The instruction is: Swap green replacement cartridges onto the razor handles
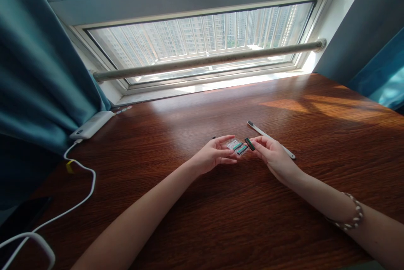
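Observation:
My left hand [214,155] grips a small clear plastic pack [237,146] that holds green-striped razor cartridges, just above the wooden desk [221,228]. My right hand [274,155] pinches one dark cartridge with a green strip [249,143] at the pack's right edge. Behind my right hand a slim white razor handle [268,137] with a dark tip lies flat on the desk.
A white power bank [92,124] sits at the desk's back left with a white cable [80,196] trailing toward the front left. Teal curtains [38,72] hang on both sides. A window with a metal rail [208,59] runs along the back. A beaded bracelet [352,215] circles my right wrist.

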Motion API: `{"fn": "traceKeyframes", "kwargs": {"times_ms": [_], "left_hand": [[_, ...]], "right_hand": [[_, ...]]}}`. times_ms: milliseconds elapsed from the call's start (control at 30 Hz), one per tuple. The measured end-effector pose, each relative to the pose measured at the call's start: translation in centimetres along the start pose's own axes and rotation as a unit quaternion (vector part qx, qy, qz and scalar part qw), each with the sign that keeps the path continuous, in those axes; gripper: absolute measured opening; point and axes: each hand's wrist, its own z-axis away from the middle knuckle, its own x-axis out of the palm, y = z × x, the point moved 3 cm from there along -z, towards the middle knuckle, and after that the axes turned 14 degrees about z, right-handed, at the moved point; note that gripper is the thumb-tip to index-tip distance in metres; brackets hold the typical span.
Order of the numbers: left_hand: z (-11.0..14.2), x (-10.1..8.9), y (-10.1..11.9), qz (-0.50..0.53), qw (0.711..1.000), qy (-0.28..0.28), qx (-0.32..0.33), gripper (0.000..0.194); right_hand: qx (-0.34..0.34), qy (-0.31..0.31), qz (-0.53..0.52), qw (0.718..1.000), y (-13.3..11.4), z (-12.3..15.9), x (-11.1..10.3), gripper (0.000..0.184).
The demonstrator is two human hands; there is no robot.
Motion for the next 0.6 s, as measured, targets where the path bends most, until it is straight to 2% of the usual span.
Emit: {"fn": "traceKeyframes", "kwargs": {"times_ms": [167, 367, 500, 600], "left_hand": [[-0.2, -0.5, -0.6, -0.055, 0.994, 0.077, 0.055, 0.062], [-0.2, 0.2, -0.8, -0.091, 0.981, 0.16, 0.067, 0.049], [-0.2, 0.6, -0.9, -0.1, 0.976, 0.178, 0.078, 0.043], [-0.3, 0.5, -1.0, -0.095, 0.975, 0.179, 0.092, 0.046]], "right_hand": [[-0.035, 0.035, 0.138, 0.989, 1.0, -0.3, -0.5, 0.027], [-0.034, 0.035, 0.199, 0.979, 1.3, -0.3, -0.6, 0.027], [-0.032, 0.037, 0.212, 0.976, 1.2, -0.3, -0.6, 0.027], [-0.027, 0.04, 0.216, 0.975, 1.1, -0.3, -0.5, 0.027]]}}
